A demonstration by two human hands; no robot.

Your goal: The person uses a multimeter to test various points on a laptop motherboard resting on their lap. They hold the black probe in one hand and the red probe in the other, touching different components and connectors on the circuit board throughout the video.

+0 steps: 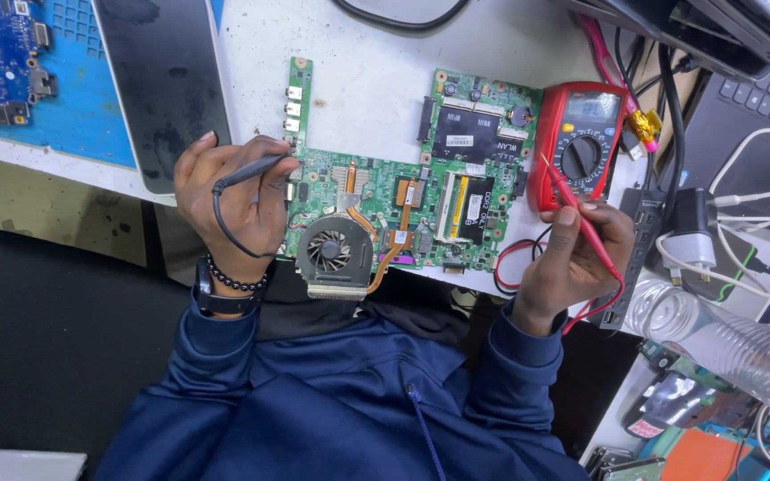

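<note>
The green motherboard (403,169) lay flat on the white bench, its long side running left to right and its round cooling fan (333,252) at the near edge, with copper heat pipes curving away from it. The black probe (251,172) was held in the left hand (229,209) at the board's left edge, its tip pointing right onto the board — its black lead looping down below. The red probe (581,218) was held in the right hand (577,258) just off the board's right end, slanting up-left toward the red multimeter (581,142), which lay beside that same end.
</note>
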